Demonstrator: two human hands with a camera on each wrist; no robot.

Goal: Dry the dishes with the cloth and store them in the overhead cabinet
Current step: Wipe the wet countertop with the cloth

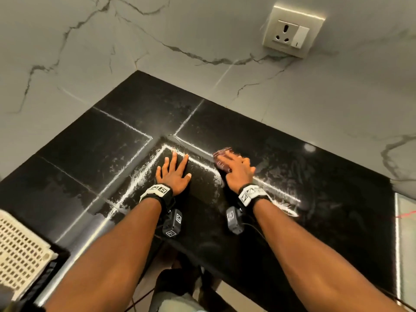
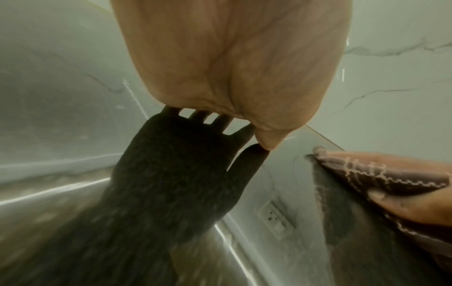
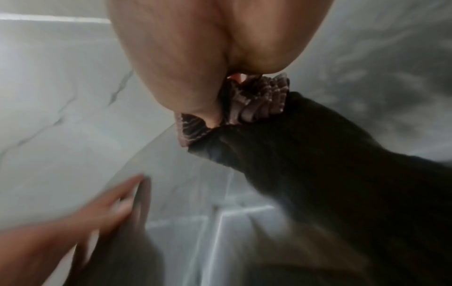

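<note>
A flat, dark, glossy square dish [image 1: 202,188] lies on the black counter [image 1: 90,154]; its edges show as bright scratchy lines, and it is hard to tell apart from the counter. My left hand [image 1: 174,174] rests flat on it with fingers spread, fingertips near its far edge; the palm [image 2: 232,58] fills the left wrist view. My right hand [image 1: 236,172] holds a brown stitched cloth [image 1: 221,157] and presses it down at the dish's right side. The cloth [image 2: 367,174] sits pinched between fingers and thumb, and bunches under the palm [image 3: 252,104].
A cream perforated plastic basket [image 1: 20,251] stands at the counter's near left. Grey-veined marble walls meet at the corner behind, with a wall socket [image 1: 292,32] up on the right. The counter's front edge runs just below my wrists.
</note>
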